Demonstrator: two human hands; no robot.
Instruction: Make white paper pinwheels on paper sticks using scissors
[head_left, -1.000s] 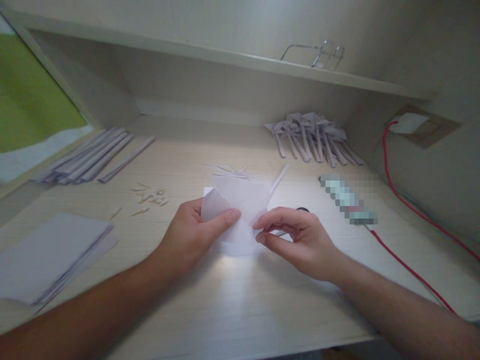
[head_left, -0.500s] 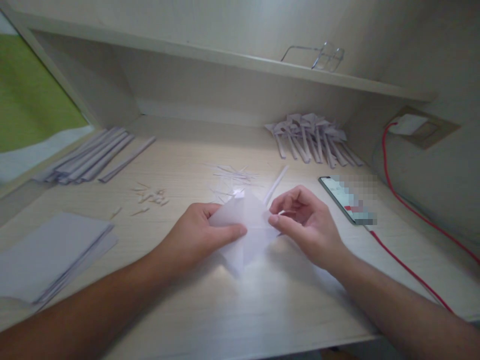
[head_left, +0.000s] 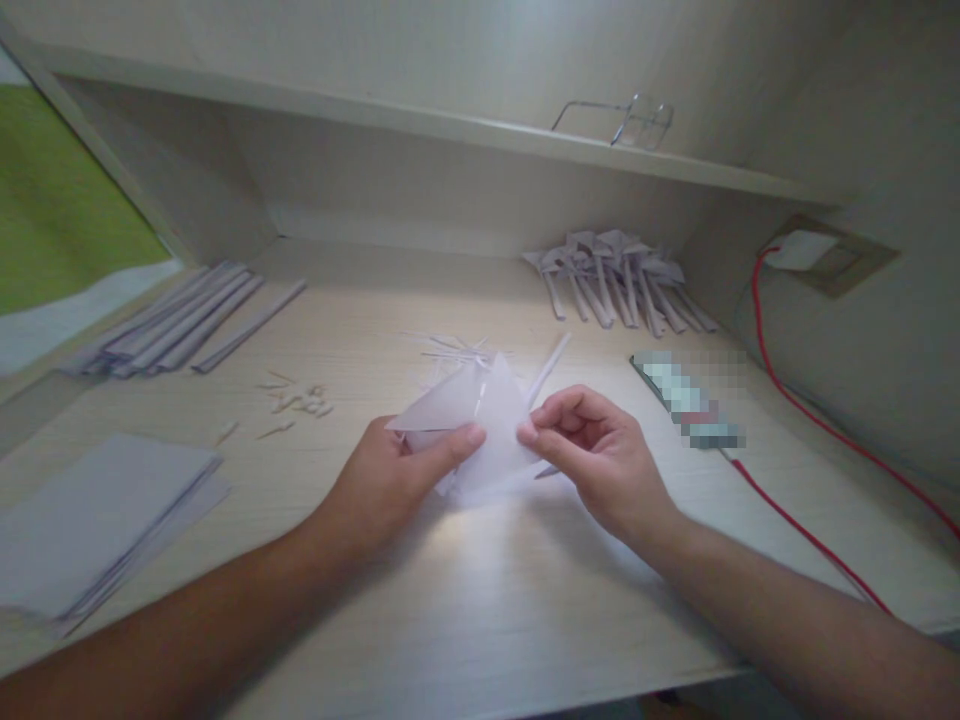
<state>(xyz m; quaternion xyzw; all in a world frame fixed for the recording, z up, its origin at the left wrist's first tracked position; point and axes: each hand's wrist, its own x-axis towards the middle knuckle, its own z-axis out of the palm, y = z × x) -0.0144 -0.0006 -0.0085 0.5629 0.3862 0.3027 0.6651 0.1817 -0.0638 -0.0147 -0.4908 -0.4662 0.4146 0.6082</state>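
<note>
Both hands pinch one folded white paper sheet (head_left: 480, 425) just above the desk (head_left: 480, 600): the left hand (head_left: 390, 480) clamps its left edge under the thumb, the right hand (head_left: 592, 455) nips its right edge between thumb and forefinger. The sheet lies between them, its peak pointing away from the person, equally near both. Beyond lie one phone (head_left: 686, 400), one red cable (head_left: 810, 530), one stack of flat sheets (head_left: 97, 520), a bundle of paper strips (head_left: 180, 320), and a heap of folded pieces (head_left: 619, 280), too many to count.

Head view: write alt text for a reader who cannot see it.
Two bare hands, left hand and right hand, pinch a folded white paper above a pale wooden desk. Paper strips, folded paper pieces, a phone and a red cable lie around.
</note>
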